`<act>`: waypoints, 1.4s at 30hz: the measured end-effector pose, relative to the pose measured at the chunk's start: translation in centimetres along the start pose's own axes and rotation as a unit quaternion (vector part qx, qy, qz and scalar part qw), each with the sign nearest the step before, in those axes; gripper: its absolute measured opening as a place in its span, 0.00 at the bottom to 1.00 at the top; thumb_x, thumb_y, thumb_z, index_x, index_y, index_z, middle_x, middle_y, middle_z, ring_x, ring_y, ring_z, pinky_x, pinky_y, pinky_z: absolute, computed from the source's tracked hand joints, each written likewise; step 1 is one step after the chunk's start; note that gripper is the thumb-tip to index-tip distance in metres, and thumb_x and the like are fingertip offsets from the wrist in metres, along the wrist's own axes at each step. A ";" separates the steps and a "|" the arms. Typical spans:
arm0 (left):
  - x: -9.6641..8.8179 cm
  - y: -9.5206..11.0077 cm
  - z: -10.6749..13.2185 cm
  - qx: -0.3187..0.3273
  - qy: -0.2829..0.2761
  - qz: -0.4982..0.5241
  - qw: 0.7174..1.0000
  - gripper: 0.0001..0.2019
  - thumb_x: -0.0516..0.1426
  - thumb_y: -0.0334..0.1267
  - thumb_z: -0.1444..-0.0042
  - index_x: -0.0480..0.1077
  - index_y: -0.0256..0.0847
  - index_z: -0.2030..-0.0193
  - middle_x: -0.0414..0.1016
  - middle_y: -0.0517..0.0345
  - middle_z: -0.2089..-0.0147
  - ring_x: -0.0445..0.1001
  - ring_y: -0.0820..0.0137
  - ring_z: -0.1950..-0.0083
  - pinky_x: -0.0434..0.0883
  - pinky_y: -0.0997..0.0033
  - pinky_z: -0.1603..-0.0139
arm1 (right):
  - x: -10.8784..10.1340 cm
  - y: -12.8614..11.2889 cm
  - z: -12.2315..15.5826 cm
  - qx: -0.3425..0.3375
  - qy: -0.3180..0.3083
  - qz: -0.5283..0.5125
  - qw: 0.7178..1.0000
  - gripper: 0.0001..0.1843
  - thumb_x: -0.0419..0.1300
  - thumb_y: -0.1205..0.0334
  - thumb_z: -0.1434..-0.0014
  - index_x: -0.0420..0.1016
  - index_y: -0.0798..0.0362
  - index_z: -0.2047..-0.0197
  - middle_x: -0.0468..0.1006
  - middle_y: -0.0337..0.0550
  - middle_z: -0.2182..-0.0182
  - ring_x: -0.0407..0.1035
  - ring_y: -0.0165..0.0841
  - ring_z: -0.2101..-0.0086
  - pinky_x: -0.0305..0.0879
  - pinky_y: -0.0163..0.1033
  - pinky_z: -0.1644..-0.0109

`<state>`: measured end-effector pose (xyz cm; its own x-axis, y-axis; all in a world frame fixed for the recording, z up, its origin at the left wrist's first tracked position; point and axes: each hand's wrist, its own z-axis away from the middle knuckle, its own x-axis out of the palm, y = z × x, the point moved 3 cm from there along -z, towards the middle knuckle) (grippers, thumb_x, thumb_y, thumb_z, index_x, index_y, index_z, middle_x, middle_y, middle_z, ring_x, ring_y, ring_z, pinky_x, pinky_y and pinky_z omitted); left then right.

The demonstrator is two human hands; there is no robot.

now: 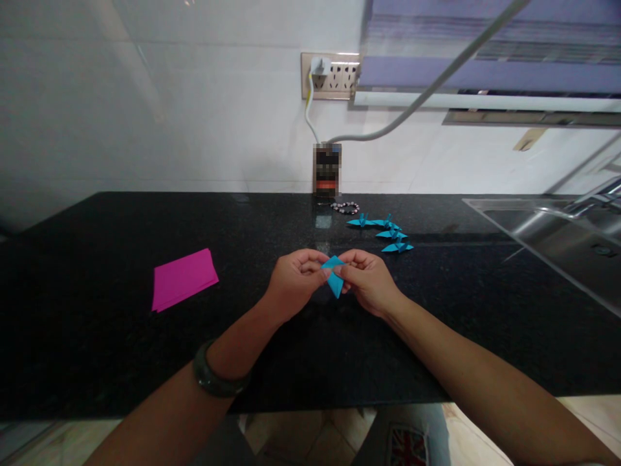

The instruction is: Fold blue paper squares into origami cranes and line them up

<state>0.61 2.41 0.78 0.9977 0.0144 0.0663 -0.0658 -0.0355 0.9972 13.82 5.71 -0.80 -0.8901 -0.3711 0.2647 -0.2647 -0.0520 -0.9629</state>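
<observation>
Between my two hands is a small piece of folded blue paper [336, 285], kite-shaped with a point toward me. My left hand [297, 279] pinches its left edge between thumb and fingers. On the other side my right hand [369, 278] grips it the same way, thumb on the front face. Fingertips behind the paper are partly hidden. Several blue paper cranes [398, 247] stand beyond my right hand on the dark counter. To the left lies a stack of magenta paper sheets [185, 279].
The black speckled counter [121, 362] runs to a white wall. A beaded bracelet [345, 208] lies near a pixelated dark box [327, 169] with cables. A wall socket [330, 76] holds a plug. A steel sink [582, 252] is set in at the right.
</observation>
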 end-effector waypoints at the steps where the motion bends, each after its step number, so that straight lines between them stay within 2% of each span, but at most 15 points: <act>1: 0.0 0.0 0.0 0.001 -0.001 0.004 1.000 0.12 0.62 0.33 0.62 0.69 0.35 0.68 0.73 0.60 0.77 0.70 0.75 0.75 0.67 0.76 0.71 | 0.0 0.0 0.0 0.000 -0.002 0.001 1.000 0.09 0.64 0.63 0.59 0.70 0.57 0.73 0.68 0.32 0.87 0.59 0.21 0.86 0.58 0.28 0.83; 8: -0.1 0.1 -0.1 -0.027 0.014 0.058 0.998 0.14 0.63 0.33 0.62 0.68 0.34 0.67 0.73 0.60 0.77 0.71 0.74 0.76 0.68 0.74 0.71 | -0.2 -0.1 -0.1 -0.015 -0.033 -0.025 0.999 0.11 0.63 0.63 0.55 0.72 0.57 0.67 0.68 0.32 0.86 0.60 0.22 0.86 0.62 0.30 0.81; 14: -0.2 -0.1 -0.1 -0.033 0.016 0.086 0.996 0.12 0.63 0.34 0.61 0.68 0.35 0.68 0.73 0.60 0.77 0.71 0.75 0.77 0.69 0.75 0.73 | -0.6 0.0 -0.2 -0.057 -0.023 -0.004 0.998 0.09 0.63 0.65 0.55 0.74 0.55 0.67 0.70 0.32 0.85 0.62 0.22 0.86 0.61 0.29 0.81; 21: -0.3 -0.3 -0.1 -0.025 0.018 0.091 0.995 0.09 0.62 0.32 0.61 0.68 0.35 0.71 0.72 0.61 0.79 0.70 0.76 0.78 0.68 0.76 0.74 | -0.3 -0.2 0.0 -0.052 -0.002 -0.005 0.999 0.04 0.62 0.68 0.57 0.74 0.55 0.72 0.69 0.32 0.87 0.61 0.22 0.86 0.60 0.29 0.82; 27: -0.2 -0.2 0.0 -0.023 0.005 0.093 0.995 0.08 0.62 0.32 0.61 0.69 0.34 0.72 0.74 0.59 0.77 0.72 0.75 0.75 0.70 0.75 0.71 | -0.6 -0.1 -0.1 -0.065 -0.011 0.011 0.998 0.03 0.61 0.68 0.56 0.74 0.54 0.73 0.70 0.33 0.85 0.63 0.24 0.85 0.63 0.31 0.80; 30: -0.1 0.0 -0.1 -0.043 -0.013 0.117 0.992 0.09 0.61 0.32 0.59 0.69 0.35 0.67 0.75 0.59 0.74 0.73 0.74 0.73 0.70 0.74 0.69 | -0.8 -0.4 -0.1 -0.095 -0.017 0.040 0.995 0.03 0.60 0.68 0.55 0.74 0.54 0.73 0.70 0.33 0.84 0.64 0.24 0.84 0.63 0.31 0.79; 32: -0.1 0.0 -0.1 -0.076 -0.023 0.128 0.989 0.10 0.59 0.36 0.56 0.69 0.35 0.65 0.75 0.57 0.74 0.74 0.73 0.73 0.71 0.73 0.70 | -0.9 -0.9 0.0 -0.124 -0.020 0.079 0.989 0.03 0.59 0.68 0.54 0.74 0.53 0.72 0.71 0.34 0.81 0.64 0.24 0.82 0.63 0.32 0.78; 35: -0.1 -0.2 -0.1 -0.111 -0.031 0.092 0.989 0.13 0.57 0.44 0.53 0.70 0.33 0.69 0.75 0.54 0.75 0.74 0.71 0.74 0.70 0.74 0.73 | -0.8 -1.6 0.2 -0.188 -0.031 0.158 0.969 0.05 0.58 0.70 0.53 0.74 0.53 0.72 0.71 0.36 0.77 0.65 0.24 0.79 0.63 0.32 0.76; 39: -0.3 -0.4 -0.2 -0.087 -0.023 0.039 0.995 0.13 0.61 0.43 0.58 0.71 0.34 0.71 0.75 0.55 0.74 0.73 0.73 0.73 0.69 0.75 0.71 | -0.5 -2.2 0.7 -0.257 -0.039 0.233 0.937 0.08 0.56 0.71 0.51 0.75 0.52 0.70 0.72 0.39 0.74 0.67 0.27 0.73 0.64 0.33 0.70; 42: -0.4 -0.3 -0.2 -0.057 0.002 0.021 0.998 0.13 0.62 0.42 0.60 0.72 0.33 0.72 0.74 0.56 0.76 0.71 0.74 0.75 0.69 0.74 0.71 | -0.4 -2.1 0.7 -0.220 -0.033 0.210 0.952 0.09 0.56 0.68 0.49 0.73 0.52 0.64 0.72 0.39 0.73 0.67 0.27 0.73 0.65 0.34 0.70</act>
<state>0.24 2.64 0.49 0.9939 0.0198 0.1086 -0.1098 0.0777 0.9909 14.96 5.26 1.04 -0.9300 -0.3321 -0.1572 -0.0331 0.5018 -0.8644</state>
